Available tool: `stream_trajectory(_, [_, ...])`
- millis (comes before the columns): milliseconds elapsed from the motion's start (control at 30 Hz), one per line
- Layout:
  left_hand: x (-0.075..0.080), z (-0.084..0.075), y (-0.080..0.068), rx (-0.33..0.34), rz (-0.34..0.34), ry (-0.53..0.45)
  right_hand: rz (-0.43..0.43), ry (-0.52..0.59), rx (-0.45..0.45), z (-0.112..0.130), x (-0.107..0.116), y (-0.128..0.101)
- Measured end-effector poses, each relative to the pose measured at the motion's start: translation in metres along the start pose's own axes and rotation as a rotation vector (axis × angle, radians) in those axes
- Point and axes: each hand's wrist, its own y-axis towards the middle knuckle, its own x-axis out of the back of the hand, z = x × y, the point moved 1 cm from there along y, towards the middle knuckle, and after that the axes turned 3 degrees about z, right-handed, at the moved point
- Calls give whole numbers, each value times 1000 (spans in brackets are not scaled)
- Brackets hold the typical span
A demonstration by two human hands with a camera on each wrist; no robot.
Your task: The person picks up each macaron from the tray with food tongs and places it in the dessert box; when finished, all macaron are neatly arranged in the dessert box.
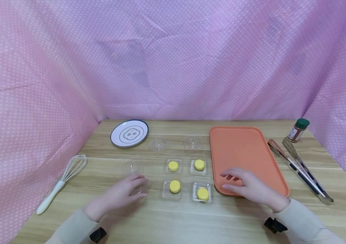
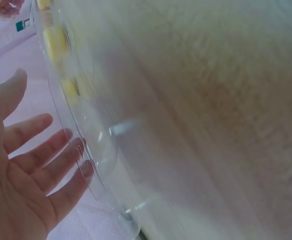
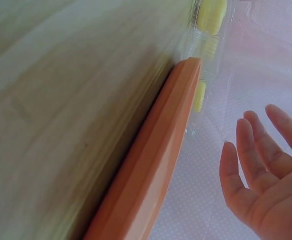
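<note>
Left-wrist view alone shows straight fingers (image 2: pixel 61 145) touching the clear lid (image 2: pixel 93 150).

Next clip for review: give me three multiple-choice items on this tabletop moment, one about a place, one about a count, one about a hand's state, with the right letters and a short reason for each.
1. Where does the whisk lie?
A. on the orange tray
B. at the left of the table, left of the left hand
C. beside the spice jar

2. How many yellow cakes sit in clear trays?
A. two
B. four
C. six

3. How are the fingers of the right hand?
A. straight and spread, holding nothing
B. curled round the tongs
C. pinching a yellow cake

Answers:
1 B: the whisk rests on bare wood, left of the left hand.
2 B: the head view shows two rows of two beside the orange tray.
3 A: the right wrist view shows open fingers; the tongs lie apart, further right.
</note>
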Motion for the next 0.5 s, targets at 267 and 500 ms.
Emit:
stream_trajectory(267, [-3,-5,-3,33,67,-41,17,7,1,-1,0,-1])
stream_trajectory(500, [-4,-7,-2,29,64,-23,4,7,14,-2,-3,0])
